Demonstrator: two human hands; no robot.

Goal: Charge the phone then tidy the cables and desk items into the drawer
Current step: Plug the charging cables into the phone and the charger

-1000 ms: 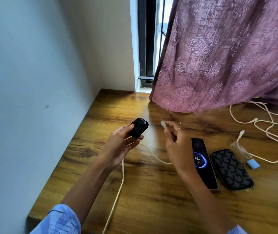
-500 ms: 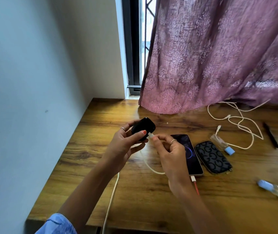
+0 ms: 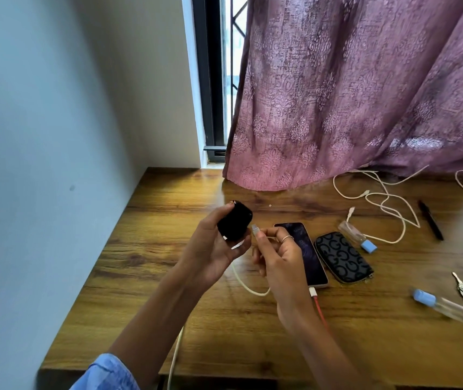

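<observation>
Nearest: a white cable (image 3: 174,358) runs up from the surface (image 3: 146,277) edge, loops under the hands. R hand (image 3: 281,257) pinches the cable's plug (image 3: 255,228) w/ thumb + fingertips, metal tip poking out. L hand (image 3: 210,249) is wrapped round a small black case (image 3: 234,220), held just above the surface, plug tip almost touching it. Case looks light, smooth, maybe slippery, so hold it by the sides. Cable is soft + floppy; best held right behind the plug.

Just past the R hand the phone (image 3: 307,254) lies flat, a red cable (image 3: 320,306) plugged in its near end, so prob charging. Glass, so handle gently. Touching-close beside it: a dark pouch (image 3: 343,257). Right of that: two little bottles w/ blue caps (image 3: 447,306), keys (image 3: 462,289). Further back: loose tangled white cables (image 3: 388,204), a pen (image 3: 431,219), then a pink curtain (image 3: 365,94). No drawer seen. Lots left to tidy; tangle could snag.
</observation>
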